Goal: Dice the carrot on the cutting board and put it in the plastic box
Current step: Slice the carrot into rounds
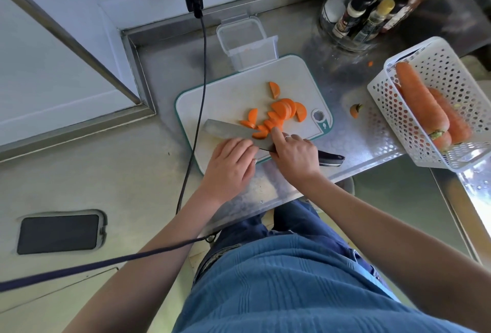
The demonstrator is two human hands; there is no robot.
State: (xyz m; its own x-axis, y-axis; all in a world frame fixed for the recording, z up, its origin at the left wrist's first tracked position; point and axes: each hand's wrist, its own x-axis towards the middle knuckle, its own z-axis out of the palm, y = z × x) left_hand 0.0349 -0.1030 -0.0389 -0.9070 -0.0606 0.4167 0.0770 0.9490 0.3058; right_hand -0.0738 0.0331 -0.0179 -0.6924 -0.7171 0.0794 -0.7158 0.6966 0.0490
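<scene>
Several orange half-moon carrot slices (283,110) lie on the white cutting board (228,93), one slice apart at the far side. A cleaver (228,129) lies with its blade across the near slices. My right hand (295,153) grips the cleaver where blade meets handle, the forefinger stretched along the blade's spine. My left hand (229,163) rests on the near side of the blade with its fingers extended. A clear plastic box (247,42) stands at the board's far edge; something orange shows faintly through its wall.
A white perforated basket (438,72) with whole carrots sits at the right counter edge. A cut carrot top (356,110) lies beside the board. Bottles in a round holder (369,8) stand at the back. A black cable (198,109) crosses the board's left side.
</scene>
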